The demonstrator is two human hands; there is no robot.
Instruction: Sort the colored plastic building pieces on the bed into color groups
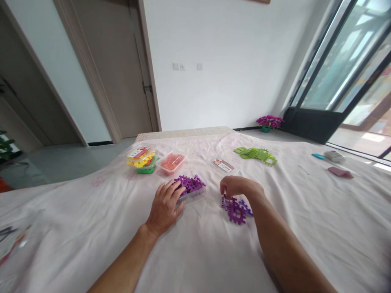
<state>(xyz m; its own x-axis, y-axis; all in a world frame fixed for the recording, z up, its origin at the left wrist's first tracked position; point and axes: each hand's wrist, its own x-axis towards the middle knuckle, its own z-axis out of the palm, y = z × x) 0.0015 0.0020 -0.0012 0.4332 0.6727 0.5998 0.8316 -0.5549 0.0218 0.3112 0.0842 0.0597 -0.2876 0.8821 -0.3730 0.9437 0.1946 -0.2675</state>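
My left hand (165, 207) lies against the left side of a clear plastic tub (196, 196), its fingers spread and the tips over the rim. Purple interlocking plastic pieces (192, 183) fill this tub in a heap. To the right, my right hand (238, 186) is bent down with fingers pinched on a purple notched piece (224, 202). Just below that hand, a purple square piece with an open middle (237, 213) lies on the cloth. A bluish-violet piece (247, 206) shows beside it, partly hidden by my forearm.
An orange-filled tub (172, 162) stands behind, beside stacked tubs of yellow (141, 161) and green (146, 169) pieces. A labelled clear lid (225, 165) and joined lime-green pieces (255, 154) lie farther back. At right are a pinkish cloth (340, 172) and a clear packet (334, 156).
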